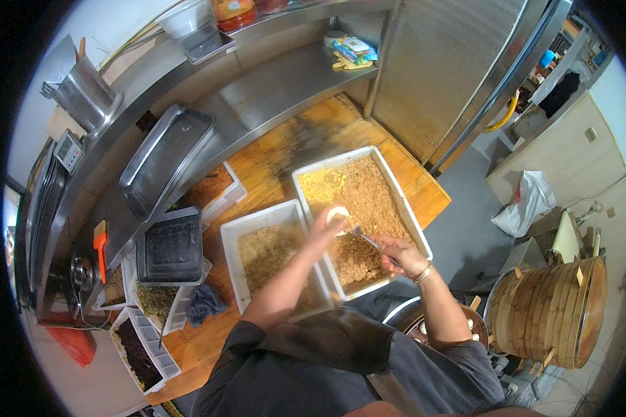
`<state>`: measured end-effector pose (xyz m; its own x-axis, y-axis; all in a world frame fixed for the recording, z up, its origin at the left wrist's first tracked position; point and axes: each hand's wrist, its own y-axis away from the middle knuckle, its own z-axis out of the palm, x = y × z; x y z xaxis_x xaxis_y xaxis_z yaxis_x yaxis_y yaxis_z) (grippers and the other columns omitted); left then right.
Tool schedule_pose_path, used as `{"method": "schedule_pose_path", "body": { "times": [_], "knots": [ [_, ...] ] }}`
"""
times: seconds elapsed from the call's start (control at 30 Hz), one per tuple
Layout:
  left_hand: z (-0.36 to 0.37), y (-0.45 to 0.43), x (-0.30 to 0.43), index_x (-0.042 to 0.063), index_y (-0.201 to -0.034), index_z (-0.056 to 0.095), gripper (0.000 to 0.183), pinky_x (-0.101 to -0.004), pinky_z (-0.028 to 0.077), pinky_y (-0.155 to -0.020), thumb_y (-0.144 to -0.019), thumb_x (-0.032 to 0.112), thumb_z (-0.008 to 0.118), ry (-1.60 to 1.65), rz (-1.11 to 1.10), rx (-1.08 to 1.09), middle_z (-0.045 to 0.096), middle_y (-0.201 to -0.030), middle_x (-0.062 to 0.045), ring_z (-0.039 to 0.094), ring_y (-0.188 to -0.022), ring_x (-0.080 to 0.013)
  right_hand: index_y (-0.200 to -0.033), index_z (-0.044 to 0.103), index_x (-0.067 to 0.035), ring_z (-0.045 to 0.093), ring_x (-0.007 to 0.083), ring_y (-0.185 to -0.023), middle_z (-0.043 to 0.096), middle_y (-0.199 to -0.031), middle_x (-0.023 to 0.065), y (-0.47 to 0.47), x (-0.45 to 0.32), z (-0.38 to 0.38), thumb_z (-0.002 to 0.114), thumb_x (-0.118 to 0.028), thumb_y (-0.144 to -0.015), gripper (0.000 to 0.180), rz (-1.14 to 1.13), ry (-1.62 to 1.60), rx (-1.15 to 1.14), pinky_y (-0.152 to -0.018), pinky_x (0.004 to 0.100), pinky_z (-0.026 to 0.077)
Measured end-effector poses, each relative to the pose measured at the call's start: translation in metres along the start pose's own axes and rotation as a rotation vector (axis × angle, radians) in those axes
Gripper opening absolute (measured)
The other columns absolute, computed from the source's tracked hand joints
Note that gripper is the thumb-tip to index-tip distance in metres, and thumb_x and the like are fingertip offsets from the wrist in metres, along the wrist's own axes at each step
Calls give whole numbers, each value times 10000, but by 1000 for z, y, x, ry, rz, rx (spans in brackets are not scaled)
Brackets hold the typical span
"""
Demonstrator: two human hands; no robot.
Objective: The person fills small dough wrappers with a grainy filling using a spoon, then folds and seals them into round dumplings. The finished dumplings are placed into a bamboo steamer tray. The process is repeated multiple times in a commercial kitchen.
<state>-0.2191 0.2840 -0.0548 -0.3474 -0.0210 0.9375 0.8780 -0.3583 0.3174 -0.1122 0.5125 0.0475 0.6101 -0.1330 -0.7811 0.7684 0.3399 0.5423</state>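
Observation:
My left hand (327, 228) holds a thin, round white piece (338, 212), perhaps dough, with a little filling against it. In my right hand (402, 255) is a metal spoon (366, 237), its tip close beside that white piece. Both hands are above a white plastic tray (424, 244) of brown grainy filling (368, 193), which looks like seasoned rice. Yellow kernels (321, 186), apparently corn, fill the tray's far left corner. Against its left side stands a second white tray (230, 255) with paler crumbly filling (266, 250), partly hidden by my left forearm.
Below the steel shelf (250, 99), several tubs stand at left, including one of dark filling (135, 349). A dark cloth (206, 305) lies on the wooden table (203, 344). Bamboo steamers (548, 313) are stacked at right; a round pan (396, 313) is partly behind my right arm.

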Motion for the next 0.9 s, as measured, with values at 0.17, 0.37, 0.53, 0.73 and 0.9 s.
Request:
{"method": "schedule_pose_path", "body": {
  "times": [0.17,0.37,0.53,0.73,0.9],
  "knots": [
    [10,0,-10,131,-1375,503,513,-317,491,-960,-907,41,690,-137,176,83,571,-1262,-73,576,-1117,-181,-1495,397,-87,398,75,-416,498,-576,-8,-7,13,19,414,-127,-1035,463,-24,9,16,-412,220,354],
    [-19,9,7,157,-1398,473,542,-438,505,-945,-904,76,681,456,-88,119,569,-1243,-92,588,-1126,-226,-1414,505,-65,620,187,-536,635,-650,73,-40,-8,-47,472,-136,-990,431,-80,747,287,-530,337,533],
    [-17,15,11,166,-1382,492,468,-418,478,-962,-941,115,640,424,-85,141,559,-1254,-75,553,-1167,-214,-1256,589,12,701,356,-898,701,-976,239,-124,12,-52,497,-91,-914,369,-10,1500,504,-767,442,563],
    [-26,18,13,158,-1407,469,491,-405,517,-919,-940,127,617,552,-34,58,556,-1277,-120,575,-1152,-245,-1395,532,-143,699,296,-806,718,-925,172,-66,1,-38,507,-149,-948,448,-73,1412,205,-735,411,557],
    [-29,15,11,165,-1411,462,469,-424,519,-954,-964,172,601,498,-34,111,522,-1329,-127,564,-1175,-257,-1494,423,-164,595,145,-571,609,-677,48,-6,-16,-12,445,-207,-1032,465,47,409,34,-540,295,518]
  ]
}}
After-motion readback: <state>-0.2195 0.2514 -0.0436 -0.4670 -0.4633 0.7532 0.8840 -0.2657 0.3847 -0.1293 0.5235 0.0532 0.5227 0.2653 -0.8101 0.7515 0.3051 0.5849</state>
